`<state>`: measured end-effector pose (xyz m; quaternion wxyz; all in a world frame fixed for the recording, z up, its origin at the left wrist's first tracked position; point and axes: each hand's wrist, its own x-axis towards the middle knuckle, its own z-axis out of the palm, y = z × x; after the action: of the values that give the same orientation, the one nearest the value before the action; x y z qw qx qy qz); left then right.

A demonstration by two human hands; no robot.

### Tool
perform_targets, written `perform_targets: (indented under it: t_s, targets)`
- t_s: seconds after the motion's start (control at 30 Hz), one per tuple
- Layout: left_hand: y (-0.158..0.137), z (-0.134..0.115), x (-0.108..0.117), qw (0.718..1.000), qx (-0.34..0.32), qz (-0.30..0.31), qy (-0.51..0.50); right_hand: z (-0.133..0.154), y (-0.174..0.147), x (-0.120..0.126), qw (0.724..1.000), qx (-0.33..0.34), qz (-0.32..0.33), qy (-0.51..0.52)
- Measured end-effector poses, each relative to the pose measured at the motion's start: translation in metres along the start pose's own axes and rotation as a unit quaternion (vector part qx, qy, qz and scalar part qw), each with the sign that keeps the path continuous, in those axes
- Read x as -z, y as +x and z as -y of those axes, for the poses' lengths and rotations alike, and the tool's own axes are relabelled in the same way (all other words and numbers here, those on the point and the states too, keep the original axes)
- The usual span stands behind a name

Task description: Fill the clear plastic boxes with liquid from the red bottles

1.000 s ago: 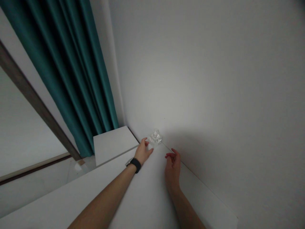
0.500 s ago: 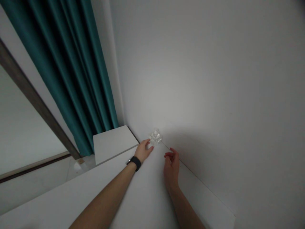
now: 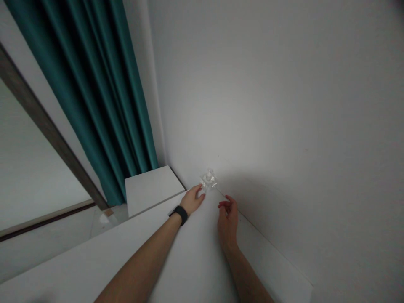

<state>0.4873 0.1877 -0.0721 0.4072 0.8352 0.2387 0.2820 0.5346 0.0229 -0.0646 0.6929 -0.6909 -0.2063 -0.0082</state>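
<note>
A small clear, faceted glass-like piece with pointed corners (image 3: 208,180) rests on the white surface, close against the wall. My left hand (image 3: 191,200), with a black watch band (image 3: 181,213) on its wrist, reaches to the near-left edge of this piece. Its fingertips are at that edge, with thumb and fingers apart; firm contact cannot be made out. To the right, my right hand (image 3: 227,221) hovers above the surface near the wall, fingers loosely bent and apart, holding nothing.
The white top (image 3: 186,256) runs along a bare wall (image 3: 252,105). A lower white panel or box (image 3: 153,187) adjoins it at the left. Beyond hangs a teal curtain (image 3: 116,105), beside a brown frame strip (image 3: 50,130) and pale floor (image 3: 47,248).
The view has shifted slightly, moving everything a little to the right. Both hands keep nearly the same pose beside the clear piece.
</note>
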Motion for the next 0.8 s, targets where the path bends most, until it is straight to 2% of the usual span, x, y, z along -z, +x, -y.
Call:
perform_targets:
  t_s: [0.23, 0.5, 0.8]
  targets:
    - [-0.004, 0.001, 0.006, 0.996, 0.027, -0.068, -0.044, -0.011, 0.002, -0.003, 0.999, 0.009, 0.04, -0.006]
    - [-0.037, -0.04, 0.022, 0.998, -0.001, -0.052, -0.036, -0.006, 0.004, 0.003, 0.997, 0.035, 0.069, -0.028]
    - [-0.089, -0.058, 0.064, 0.999, -0.003, -0.028, 0.043, -0.007, 0.007, 0.006, 0.99, 0.08, 0.093, -0.068]
